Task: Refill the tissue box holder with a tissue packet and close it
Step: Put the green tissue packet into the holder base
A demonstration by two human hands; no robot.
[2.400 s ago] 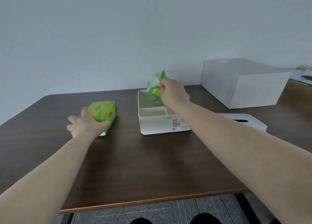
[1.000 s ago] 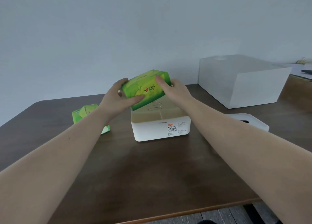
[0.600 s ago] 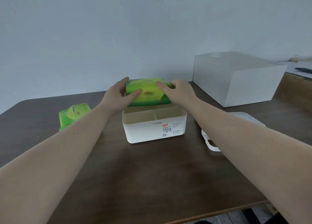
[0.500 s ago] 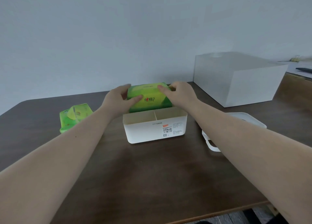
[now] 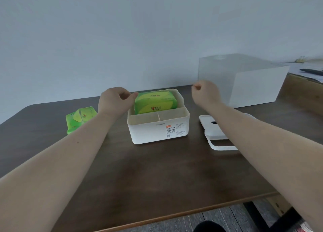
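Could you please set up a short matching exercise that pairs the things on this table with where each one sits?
Things:
1. full tissue packet
2. lid
3. empty green wrapper
4. large white box

Places:
A. flat on the table, right of the holder
B. back right
C. in the holder's rear compartment
D. left of the holder

Pairs: 1-C, 2-A, 3-D, 4-B

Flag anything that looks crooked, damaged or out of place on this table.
The green tissue packet sits tilted in the holder, its top above the rim. A crumpled, torn-open green wrapper lies left of it. The lid is off, on the table at right.
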